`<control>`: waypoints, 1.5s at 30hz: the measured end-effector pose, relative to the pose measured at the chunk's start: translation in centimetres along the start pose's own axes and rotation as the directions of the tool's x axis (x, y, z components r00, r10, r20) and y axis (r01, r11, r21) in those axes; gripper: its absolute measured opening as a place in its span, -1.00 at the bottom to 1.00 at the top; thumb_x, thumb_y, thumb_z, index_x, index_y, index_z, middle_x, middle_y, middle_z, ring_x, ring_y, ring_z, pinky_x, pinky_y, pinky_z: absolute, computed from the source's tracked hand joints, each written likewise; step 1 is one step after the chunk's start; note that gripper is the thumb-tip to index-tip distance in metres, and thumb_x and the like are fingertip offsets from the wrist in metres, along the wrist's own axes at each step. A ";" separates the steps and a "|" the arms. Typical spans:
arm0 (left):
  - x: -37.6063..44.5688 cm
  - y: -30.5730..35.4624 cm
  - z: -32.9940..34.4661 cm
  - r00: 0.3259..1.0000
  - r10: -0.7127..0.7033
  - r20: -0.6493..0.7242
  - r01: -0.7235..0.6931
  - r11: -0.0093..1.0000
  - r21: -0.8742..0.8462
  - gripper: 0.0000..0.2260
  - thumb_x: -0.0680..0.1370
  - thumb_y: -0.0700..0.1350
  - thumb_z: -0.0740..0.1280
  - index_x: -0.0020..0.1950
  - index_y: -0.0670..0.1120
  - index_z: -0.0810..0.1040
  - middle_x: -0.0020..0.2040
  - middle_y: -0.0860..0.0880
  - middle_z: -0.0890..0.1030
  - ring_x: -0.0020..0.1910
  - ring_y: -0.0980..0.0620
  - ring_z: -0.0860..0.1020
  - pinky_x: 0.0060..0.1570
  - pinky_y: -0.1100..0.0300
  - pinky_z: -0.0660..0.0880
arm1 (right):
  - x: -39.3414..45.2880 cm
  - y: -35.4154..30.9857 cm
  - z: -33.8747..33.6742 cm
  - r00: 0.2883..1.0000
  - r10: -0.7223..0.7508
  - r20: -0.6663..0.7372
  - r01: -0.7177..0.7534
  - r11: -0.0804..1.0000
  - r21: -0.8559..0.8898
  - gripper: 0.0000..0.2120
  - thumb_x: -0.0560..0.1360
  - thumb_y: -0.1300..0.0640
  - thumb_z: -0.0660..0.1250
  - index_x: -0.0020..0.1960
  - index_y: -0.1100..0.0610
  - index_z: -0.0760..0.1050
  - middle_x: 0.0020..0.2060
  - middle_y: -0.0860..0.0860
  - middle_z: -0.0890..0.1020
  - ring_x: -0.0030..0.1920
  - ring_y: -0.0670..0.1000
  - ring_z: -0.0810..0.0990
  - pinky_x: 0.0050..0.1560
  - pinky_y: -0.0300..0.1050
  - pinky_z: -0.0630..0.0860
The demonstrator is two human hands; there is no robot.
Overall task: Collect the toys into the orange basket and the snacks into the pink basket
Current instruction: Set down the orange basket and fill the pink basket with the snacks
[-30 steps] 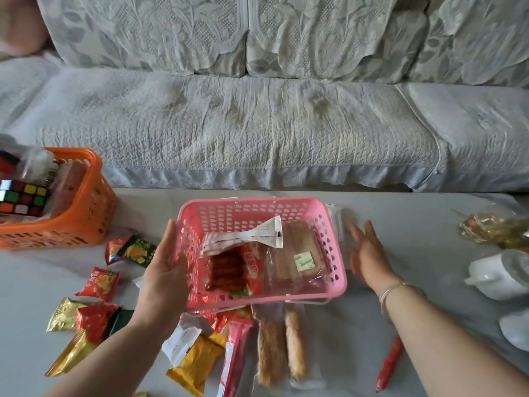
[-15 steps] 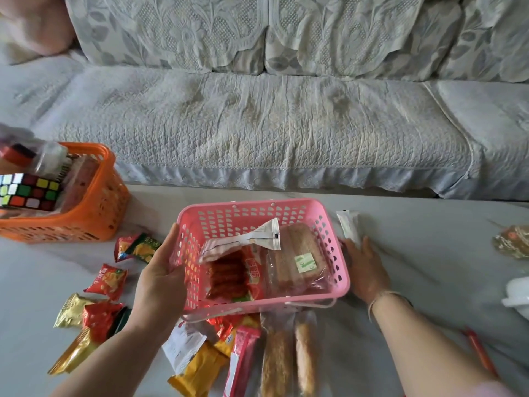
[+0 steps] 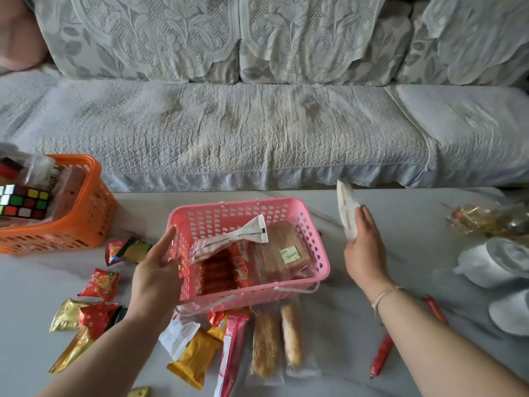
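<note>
Lifted off the counter (image 3: 372, 353) since a moment ago, the white packet (image 3: 347, 210) sits pinched in the right hand (image 3: 365, 247); the left hand (image 3: 156, 277), fingers spread, grips the pink basket (image 3: 252, 299) by its left wall.

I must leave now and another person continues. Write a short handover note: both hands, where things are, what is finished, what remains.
Left hand grips the left wall of the pink basket. Right hand holds a white snack packet, lifted right of that basket.
Done: sausage and bread packs lie in the pink basket; a puzzle cube sits in the orange basket.
Left: drop in the white packet, then the loose packets on the table, left of and in front of the pink basket.
</note>
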State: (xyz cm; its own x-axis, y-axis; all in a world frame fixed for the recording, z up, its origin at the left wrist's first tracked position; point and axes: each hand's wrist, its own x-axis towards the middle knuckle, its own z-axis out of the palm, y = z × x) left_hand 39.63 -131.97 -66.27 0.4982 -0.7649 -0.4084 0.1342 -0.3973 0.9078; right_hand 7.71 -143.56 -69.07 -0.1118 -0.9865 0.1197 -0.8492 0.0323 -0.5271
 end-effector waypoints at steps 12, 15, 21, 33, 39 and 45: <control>-3.2 2.1 -0.4 0.995 0.070 0.075 -0.071 0.997 0.020 -0.35 0.60 -0.43 0.14 0.40 0.30 0.44 0.29 0.05 0.61 -0.38 -0.05 0.39 -0.26 0.02 0.39 | -8.1 -14.2 -4.2 0.529 -0.817 0.227 0.848 0.517 -0.115 -0.57 0.52 0.34 0.04 0.30 0.20 0.50 0.33 0.08 0.50 0.14 0.09 0.59 0.06 0.01 0.59; -3.5 2.5 -0.9 0.995 0.065 0.078 -0.066 0.998 0.012 -0.35 0.60 -0.45 0.11 0.41 0.26 0.44 0.22 0.06 0.65 -0.32 -0.08 0.42 -0.17 -0.05 0.41 | -8.6 -15.6 -3.3 0.490 -0.782 0.384 0.860 0.505 -0.070 -0.42 0.44 0.39 -0.09 0.33 0.19 0.48 0.40 0.08 0.41 0.30 0.16 0.48 0.28 0.10 0.46; -3.1 2.2 -2.3 0.999 0.026 0.030 -0.027 0.999 0.017 -0.40 0.63 -0.39 0.13 0.42 0.28 0.44 0.30 -0.01 0.57 -0.24 -0.12 0.51 -0.17 -0.04 0.46 | -7.3 -15.1 -3.3 0.796 -0.604 0.035 0.602 0.797 0.053 -0.53 0.41 0.49 0.21 0.17 0.10 0.60 0.34 0.00 0.49 0.40 0.06 0.37 0.45 -0.02 0.19; 1.6 2.0 -4.8 0.986 0.054 -0.155 -0.047 0.998 0.045 -0.38 0.59 -0.39 0.15 0.41 0.28 0.45 0.36 0.11 0.49 -0.25 -0.12 0.48 -0.23 -0.05 0.48 | -1.7 -2.0 4.8 0.951 0.085 0.297 -0.046 0.989 -0.138 -0.46 0.53 0.02 0.23 0.49 0.03 0.23 0.49 0.29 0.11 0.46 0.29 0.17 0.44 0.09 0.19; 2.8 1.3 -5.5 0.989 0.018 -0.146 -0.022 0.999 -0.026 -0.38 0.60 -0.44 0.17 0.43 0.22 0.47 0.37 0.11 0.46 0.02 -0.06 0.58 0.05 -0.15 0.55 | -1.9 -2.3 10.4 0.860 0.205 0.468 -0.103 0.967 -0.234 -0.50 0.51 -0.08 -0.04 0.42 0.01 0.22 0.48 0.34 0.03 0.46 0.33 0.10 0.43 0.08 0.17; 3.0 1.1 -5.8 0.992 -0.008 -0.126 0.000 0.998 -0.070 -0.39 0.59 -0.46 0.15 0.47 0.14 0.45 0.45 0.03 0.43 0.19 -0.13 0.59 0.22 -0.20 0.52 | -3.1 -2.1 12.0 0.885 0.221 0.409 -0.134 0.964 -0.232 -0.52 0.51 0.20 0.12 0.43 0.02 0.27 0.52 0.21 -0.03 0.49 0.25 0.13 0.28 0.08 0.40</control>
State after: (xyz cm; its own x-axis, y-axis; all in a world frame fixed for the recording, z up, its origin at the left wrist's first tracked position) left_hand 46.20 -131.79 -65.94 0.6011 -0.6914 -0.4008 0.1935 -0.3607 0.9124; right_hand 15.98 -142.52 -78.43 -0.0756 -0.9317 -0.3553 -0.9229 0.2003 -0.3290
